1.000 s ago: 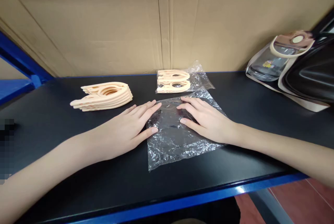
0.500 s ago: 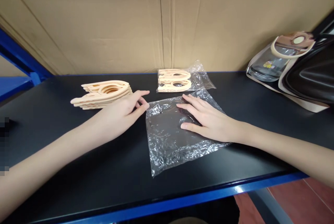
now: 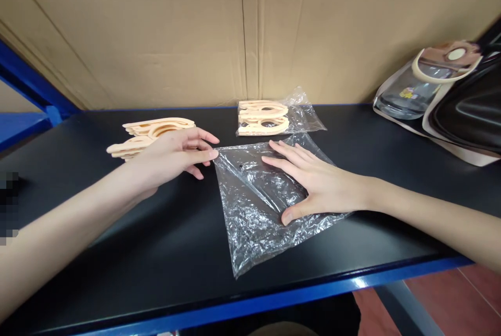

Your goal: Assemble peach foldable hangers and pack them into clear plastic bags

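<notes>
A clear plastic bag (image 3: 254, 211) lies flat and wrinkled on the black table. My left hand (image 3: 178, 156) pinches its upper left corner between thumb and forefinger, the other fingers loosely spread. My right hand (image 3: 313, 179) rests palm down on the bag's right part, fingers apart and thumb stretched toward me. Partly behind my left hand is a stack of cream plastic pieces with curved openings (image 3: 156, 126), which look like folded hangers. Beyond the bag, similar cream pieces (image 3: 263, 118) sit inside another clear bag (image 3: 309, 117).
At the right back, a clear water bottle (image 3: 410, 91) with a brown lid and a strap leans by a black bag (image 3: 469, 111). A cardboard wall (image 3: 176, 38) stands behind the table (image 3: 164, 268). A blue edge (image 3: 274, 302) runs along the front.
My left thumb and forefinger have closed on the bag's corner, pulling it slightly left, and a diagonal crease shows. My right thumb has spread toward me.
</notes>
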{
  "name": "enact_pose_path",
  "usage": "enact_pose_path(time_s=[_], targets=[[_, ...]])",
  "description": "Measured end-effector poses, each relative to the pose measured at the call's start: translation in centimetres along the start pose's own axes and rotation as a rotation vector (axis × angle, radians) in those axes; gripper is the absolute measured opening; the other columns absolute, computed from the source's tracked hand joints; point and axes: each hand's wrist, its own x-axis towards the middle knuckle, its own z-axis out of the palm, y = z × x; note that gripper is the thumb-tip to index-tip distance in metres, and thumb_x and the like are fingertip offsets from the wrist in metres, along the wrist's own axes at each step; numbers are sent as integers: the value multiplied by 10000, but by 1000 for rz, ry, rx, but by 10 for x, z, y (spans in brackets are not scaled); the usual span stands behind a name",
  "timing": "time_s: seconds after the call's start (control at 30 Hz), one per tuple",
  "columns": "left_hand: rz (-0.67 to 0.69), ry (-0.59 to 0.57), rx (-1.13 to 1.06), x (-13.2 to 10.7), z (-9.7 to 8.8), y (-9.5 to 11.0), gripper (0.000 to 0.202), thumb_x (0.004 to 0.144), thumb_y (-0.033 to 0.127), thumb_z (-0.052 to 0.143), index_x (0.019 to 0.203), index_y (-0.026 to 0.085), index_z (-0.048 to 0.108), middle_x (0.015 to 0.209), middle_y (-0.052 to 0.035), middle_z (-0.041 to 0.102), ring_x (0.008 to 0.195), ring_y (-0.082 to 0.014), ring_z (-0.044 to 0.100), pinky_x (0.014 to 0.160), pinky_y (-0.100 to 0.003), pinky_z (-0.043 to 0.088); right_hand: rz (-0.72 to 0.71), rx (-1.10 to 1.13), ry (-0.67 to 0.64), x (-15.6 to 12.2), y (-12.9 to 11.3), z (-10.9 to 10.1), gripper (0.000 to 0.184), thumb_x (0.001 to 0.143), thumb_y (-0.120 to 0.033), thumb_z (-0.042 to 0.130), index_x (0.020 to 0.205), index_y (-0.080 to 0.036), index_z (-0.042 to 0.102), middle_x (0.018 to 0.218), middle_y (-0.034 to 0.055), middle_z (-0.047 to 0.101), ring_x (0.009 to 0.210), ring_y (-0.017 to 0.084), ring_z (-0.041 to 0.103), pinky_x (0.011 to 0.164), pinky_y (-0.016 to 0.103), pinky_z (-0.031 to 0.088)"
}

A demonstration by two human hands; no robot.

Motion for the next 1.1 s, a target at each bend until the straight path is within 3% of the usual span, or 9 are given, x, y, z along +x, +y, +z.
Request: enact_pose_path(time_s=[0.17, 0.23, 0.33, 0.47, 0.8, 0.87, 0.93, 1.03, 1.1], targets=[[-62, -57, -251, -1, 1, -2, 297, 805, 316, 746, 1080, 230, 677, 920, -45, 741, 915, -220, 718, 676, -272, 654, 19, -15, 19, -1, -3, 2, 1097, 755, -807, 615, 1622, -321, 151, 1712, 69, -67, 1557, 395, -53, 1234, 642, 71], [-118, -109, -311, -1, 3, -3, 290, 822, 307, 754, 1094, 229, 694, 982, -55, 750, 923, -215, 731, 660, -245, 651, 23, -21, 33, -2, -4, 4, 1108, 751, -844, 572, 1623, -292, 168, 1712, 81, -50, 1559, 387, -46, 1238, 634, 61], [-160, -230, -292, 0, 4, -7, 208, 815, 374, 780, 938, 210, 748, 972, -56, 748, 871, -198, 734, 596, -191, 624, 42, -26, 43, -2, -5, 5, 1129, 743, -885, 518, 1622, -259, 184, 1710, 95, -45, 1561, 376, -47, 1244, 619, 51], [-113, -304, -246, 2, 4, -12, 280, 798, 489, 768, 784, 210, 744, 832, -34, 725, 808, -189, 715, 648, -222, 633, 66, -36, 61, -3, -7, 7, 1090, 770, -870, 507, 1623, -276, 174, 1709, 88, -44, 1563, 362, -40, 1248, 605, 46], [-27, -119, -204, -1, 8, -5, 275, 700, 455, 784, 876, 244, 787, 773, -40, 669, 827, -213, 677, 624, -246, 624, 153, -17, 119, -5, -16, 8, 1076, 784, -851, 517, 1618, -245, 212, 1705, 131, 22, 1545, 438, -6, 1211, 694, 95], [-36, -97, -194, 0, 9, -5, 245, 713, 449, 753, 813, 227, 787, 731, -45, 644, 782, -211, 659, 601, -259, 625, 147, 12, 164, -4, -16, 8, 1048, 811, -824, 517, 1612, -212, 231, 1697, 148, 125, 1551, 424, 75, 1217, 678, 129], [-43, -83, -184, 2, 10, -6, 250, 763, 455, 716, 750, 212, 772, 683, -45, 613, 754, -202, 642, 584, -257, 625, 118, 105, 276, -2, -14, 7, 902, 893, -753, 477, 1581, -200, 297, 1646, 152, 311, 1520, 372, 268, 1213, 622, 237], [-41, -55, -175, 4, 11, -9, 300, 846, 468, 669, 742, 197, 746, 725, -58, 649, 773, -198, 646, 571, -249, 623, 85, 269, 496, 2, -6, 3, 601, 979, -622, 448, 1432, -227, 473, 1446, 115, 572, 1316, 287, 546, 1103, 515, 434], [-15, -37, -159, 3, 12, -10, 290, 872, 451, 655, 783, 189, 743, 843, -78, 703, 819, -203, 662, 565, -244, 620, 97, 278, 582, 5, 1, 1, 482, 959, -557, 531, 1306, -223, 550, 1276, 98, 644, 1157, 263, 615, 984, 461, 505]])
